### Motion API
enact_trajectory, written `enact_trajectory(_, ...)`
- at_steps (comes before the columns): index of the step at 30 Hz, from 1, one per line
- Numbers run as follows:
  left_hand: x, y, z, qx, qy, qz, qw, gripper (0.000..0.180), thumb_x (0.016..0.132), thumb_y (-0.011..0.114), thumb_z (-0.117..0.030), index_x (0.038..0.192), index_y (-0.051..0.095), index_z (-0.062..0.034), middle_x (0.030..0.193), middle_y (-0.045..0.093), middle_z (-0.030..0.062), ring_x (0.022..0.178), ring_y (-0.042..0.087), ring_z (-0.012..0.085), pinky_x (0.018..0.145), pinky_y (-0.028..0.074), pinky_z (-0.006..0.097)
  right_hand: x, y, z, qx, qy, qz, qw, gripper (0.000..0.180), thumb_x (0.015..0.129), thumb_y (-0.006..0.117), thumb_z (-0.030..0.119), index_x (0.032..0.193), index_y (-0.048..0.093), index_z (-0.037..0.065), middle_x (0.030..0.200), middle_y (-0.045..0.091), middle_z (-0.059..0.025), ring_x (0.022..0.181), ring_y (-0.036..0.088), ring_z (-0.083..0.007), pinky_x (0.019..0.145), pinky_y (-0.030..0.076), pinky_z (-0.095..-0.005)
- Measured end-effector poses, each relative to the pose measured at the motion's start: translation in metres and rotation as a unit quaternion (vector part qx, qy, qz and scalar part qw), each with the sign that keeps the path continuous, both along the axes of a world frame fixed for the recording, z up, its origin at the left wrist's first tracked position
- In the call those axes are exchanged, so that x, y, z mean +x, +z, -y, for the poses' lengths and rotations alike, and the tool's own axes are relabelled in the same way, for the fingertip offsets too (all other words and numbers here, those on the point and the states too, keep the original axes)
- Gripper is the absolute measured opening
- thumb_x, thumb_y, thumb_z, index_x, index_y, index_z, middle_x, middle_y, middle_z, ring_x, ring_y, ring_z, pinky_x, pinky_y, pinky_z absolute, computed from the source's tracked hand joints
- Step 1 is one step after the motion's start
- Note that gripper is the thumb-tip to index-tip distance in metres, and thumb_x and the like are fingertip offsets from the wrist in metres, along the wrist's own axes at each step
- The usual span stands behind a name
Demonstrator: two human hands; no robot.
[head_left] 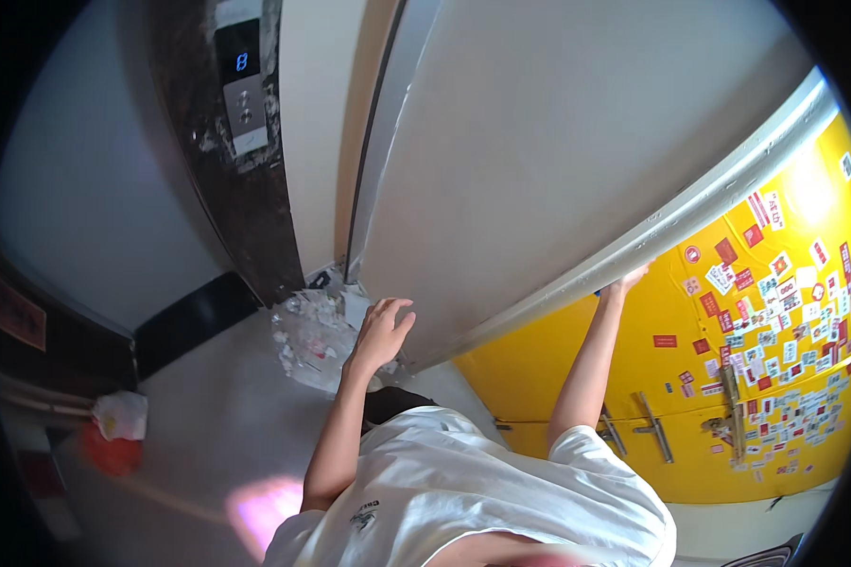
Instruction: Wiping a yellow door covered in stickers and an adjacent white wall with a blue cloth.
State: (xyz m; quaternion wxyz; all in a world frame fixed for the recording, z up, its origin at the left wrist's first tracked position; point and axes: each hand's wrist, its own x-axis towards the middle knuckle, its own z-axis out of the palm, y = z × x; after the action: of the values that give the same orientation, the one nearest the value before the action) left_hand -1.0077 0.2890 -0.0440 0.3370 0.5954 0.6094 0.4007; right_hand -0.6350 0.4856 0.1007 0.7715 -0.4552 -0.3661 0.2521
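Observation:
A large grey door panel (577, 142) stands in front of me, its pale edge slanting from lower left to upper right. My right arm reaches out to that edge, and my right hand (632, 279) is up against it. Its fingers are small and partly hidden there, so I cannot make out whether they grip. A bit of something blue shows beside the wrist. Close to the lower left part of the door, my left hand (385, 333) is raised with fingers loosely bent and apart, holding nothing.
A clear plastic bag of rubbish (314, 335) lies on the floor near my left hand. A yellow panel (558, 350) with many stickers and metal bolts (654, 427) is at the right. At the left are a lift call panel (244, 104) and red and white bags (118, 439).

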Motion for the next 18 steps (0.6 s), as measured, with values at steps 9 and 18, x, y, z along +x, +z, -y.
enact_trajectory(9,0.006,-0.002,-0.077,-0.046,-0.08,-0.029,0.995,0.033,0.094,0.057,-0.027,0.12,0.06,-0.0062,0.123,0.06,0.0166,0.119,0.052,0.0351,0.101,0.04,0.04,0.006,-0.277,0.037,-0.187,-0.07,-0.206,0.958,0.039,0.098,0.049,0.036,0.12,0.044,0.004,0.113,0.056,-0.0105,0.103,0.057,-0.0206,0.089,0.049,-0.0348)
enact_trajectory(18,0.051,0.0,-0.149,-0.058,-0.195,0.019,0.979,0.028,0.095,0.057,-0.019,0.12,0.062,-0.0078,0.119,0.064,0.0116,0.107,0.062,0.0215,0.084,0.049,0.031,0.007,-0.26,0.049,-0.142,-0.101,-0.228,0.958,0.03,0.098,0.045,0.013,0.127,0.046,0.003,0.135,0.049,-0.0166,0.128,0.045,-0.0241,0.109,0.031,-0.034)
